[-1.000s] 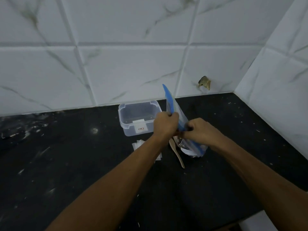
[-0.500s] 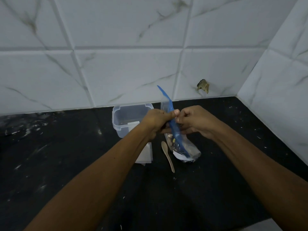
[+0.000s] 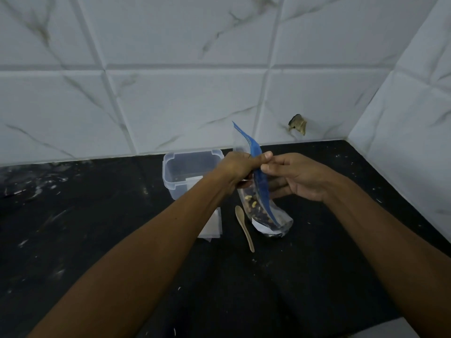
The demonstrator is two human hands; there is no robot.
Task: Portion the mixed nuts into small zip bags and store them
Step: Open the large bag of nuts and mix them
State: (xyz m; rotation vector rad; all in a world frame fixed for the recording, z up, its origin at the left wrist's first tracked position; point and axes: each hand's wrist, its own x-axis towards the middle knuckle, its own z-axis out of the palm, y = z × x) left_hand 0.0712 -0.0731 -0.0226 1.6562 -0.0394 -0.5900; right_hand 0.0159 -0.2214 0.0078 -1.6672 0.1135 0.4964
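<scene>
A clear plastic container (image 3: 192, 175) is sitting open on the black countertop (image 3: 97, 228) near the tiled wall, left of centre. Just in front of it, a stack of small empty zip bags (image 3: 212, 225) is lying flat, partly hidden by the left forearm. The left hand (image 3: 238, 169) is pinching the blue zip strip (image 3: 262, 185) of the nut bag (image 3: 266, 215), thumb pressing across the strip's upper part. A wooden spoon (image 3: 245, 228) is lying on the counter just left of the bag, bowl toward the wall, handle pointing toward the person. The bag is standing with its base on the counter, its long axis running from that base up and away toward the wall, the strip's free tip pointing up-left. The right hand (image 3: 297, 178) is cupping the bag's right side, fingers loosely curled and apart; whether they are gripping is unclear.
</scene>
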